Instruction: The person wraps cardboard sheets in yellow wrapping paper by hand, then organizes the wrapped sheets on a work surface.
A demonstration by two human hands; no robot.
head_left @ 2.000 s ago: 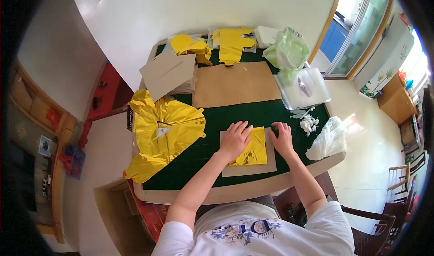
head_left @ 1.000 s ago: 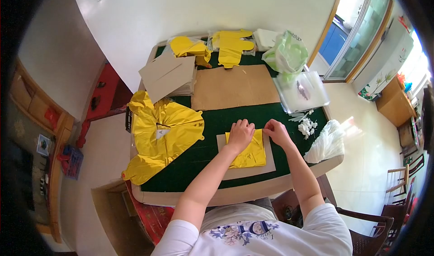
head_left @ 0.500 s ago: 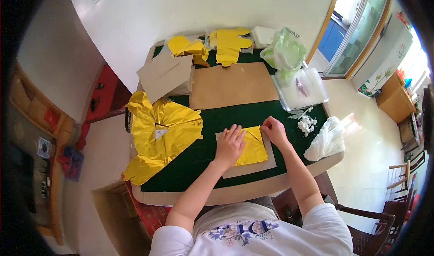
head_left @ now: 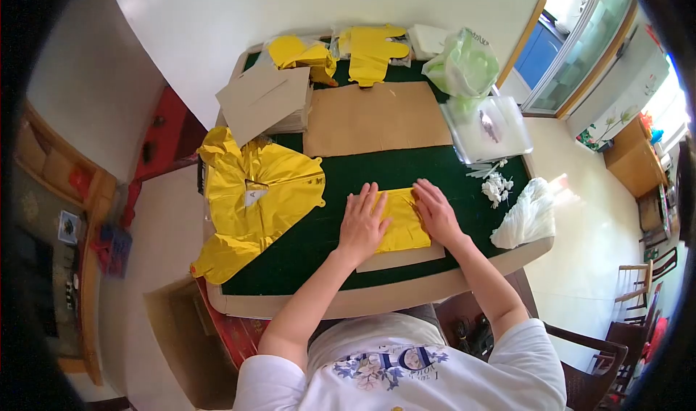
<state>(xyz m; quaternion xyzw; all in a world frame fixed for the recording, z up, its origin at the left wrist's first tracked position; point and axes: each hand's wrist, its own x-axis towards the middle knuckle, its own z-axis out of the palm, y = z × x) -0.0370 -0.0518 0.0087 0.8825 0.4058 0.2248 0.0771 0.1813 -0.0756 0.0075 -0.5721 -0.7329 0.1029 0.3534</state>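
Note:
A folded yellow foil balloon [head_left: 403, 222] lies on a small sheet of grey cardboard [head_left: 395, 259] near the table's front edge. My left hand [head_left: 362, 221] rests flat on the left side of the foil and cardboard, fingers stretched out. On the right side, my right hand [head_left: 437, 214] lies with its fingers extended over the foil's edge. Neither hand grips anything. To the left, a large crumpled yellow foil balloon [head_left: 279, 193] with small tabs is spread out, a white label marked "A" [head_left: 254, 195] at its middle.
Beyond my hands lies a brown cardboard sheet [head_left: 377, 121] on the green tabletop [head_left: 348, 168]. Stacked grey cardboard [head_left: 261, 106], more yellow foil [head_left: 373, 52], a green-white plastic bag [head_left: 464, 63] and clear plastic sleeves [head_left: 489, 132] line the back. White straws and ties [head_left: 496, 186] and a white bag [head_left: 525, 215] sit right.
My right hand has gone from pinching the foil's upper right corner to lying flat on its right side. My left hand stays on the left side. The whole view has shifted slightly.

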